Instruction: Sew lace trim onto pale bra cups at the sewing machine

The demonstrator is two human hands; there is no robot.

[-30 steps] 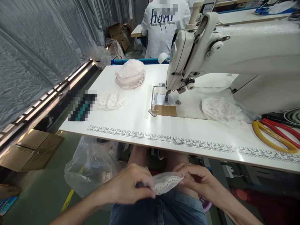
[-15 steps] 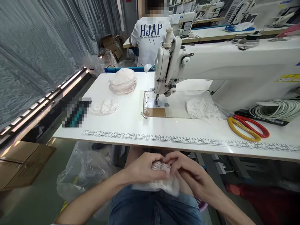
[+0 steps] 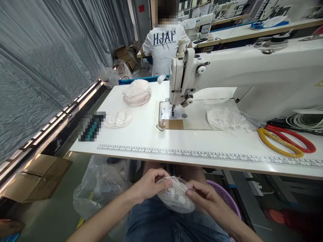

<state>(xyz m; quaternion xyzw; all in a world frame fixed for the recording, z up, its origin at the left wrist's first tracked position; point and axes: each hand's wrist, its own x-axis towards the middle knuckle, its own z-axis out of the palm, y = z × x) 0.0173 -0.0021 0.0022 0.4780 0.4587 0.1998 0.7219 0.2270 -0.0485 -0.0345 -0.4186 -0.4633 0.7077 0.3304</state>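
Over my lap, below the table's front edge, both hands hold one white lace piece [image 3: 174,196]. My left hand [image 3: 148,183] pinches its upper left edge with thumb and fingers closed. My right hand [image 3: 203,196] grips its right side, fingers curled on the fabric. On the white sewing table [image 3: 141,132] above, a stack of pale lace cups [image 3: 137,92] sits at the back left, a single lace piece [image 3: 119,118] lies nearer, and another lace piece [image 3: 227,119] lies under the arm of the sewing machine [image 3: 227,77].
Scissors with red and yellow handles [image 3: 285,141] and a coil of white cord [image 3: 306,120] lie at the table's right. A clear plastic bag [image 3: 101,188] and flat cardboard [image 3: 35,176] are on the floor to the left. A person in a white shirt [image 3: 164,43] stands beyond the table.
My hands have turned and opened out the lace piece: a second ago it was stretched flat between them, then bunched, and now it is held as a rounded cup. The view shifted slightly.
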